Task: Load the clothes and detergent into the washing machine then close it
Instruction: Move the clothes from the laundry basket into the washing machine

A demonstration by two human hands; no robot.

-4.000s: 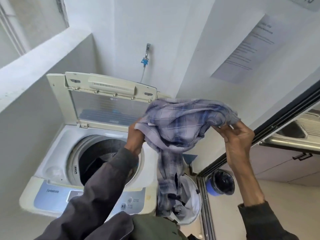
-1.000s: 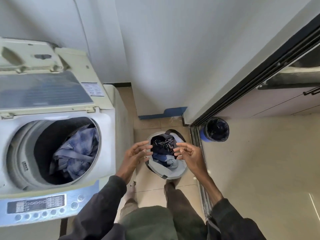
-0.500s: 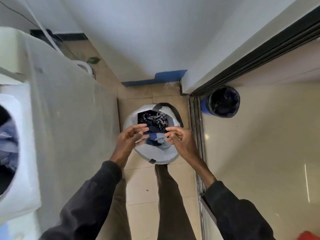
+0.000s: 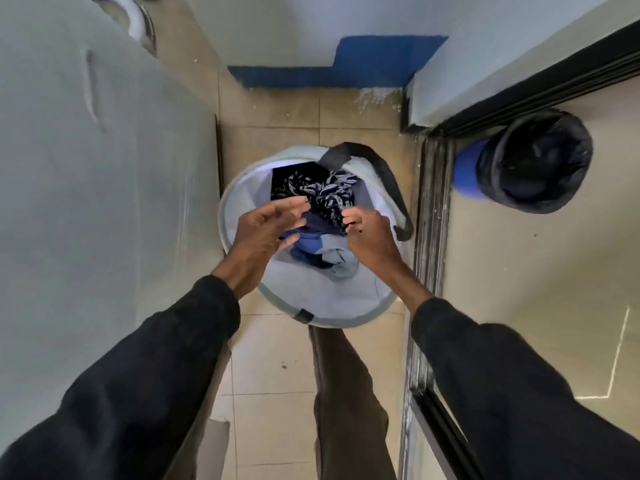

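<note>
A round white laundry basket [image 4: 332, 306] with a black strap stands on the tiled floor below me. Inside lie a black-and-white patterned garment [image 4: 322, 194] and blue and grey clothes [image 4: 325, 251]. My left hand [image 4: 268, 228] hovers over the basket's left side with fingers spread, holding nothing. At the basket's right side, my right hand [image 4: 369, 233] has its fingers curled just above the patterned garment; no grip shows. The washing machine's grey side panel [image 4: 104, 185] fills the left; its drum is out of view.
A blue bin with a black liner [image 4: 530, 161] stands to the right, beyond a dark sliding-door track [image 4: 426, 237]. A white wall with a blue base strip [image 4: 329, 69] is ahead. My legs stand just behind the basket.
The checked shirt went into the drum earlier. Since a second ago my view has tipped down, the drum has left view, and both hands have dropped closer to the basket's clothes.
</note>
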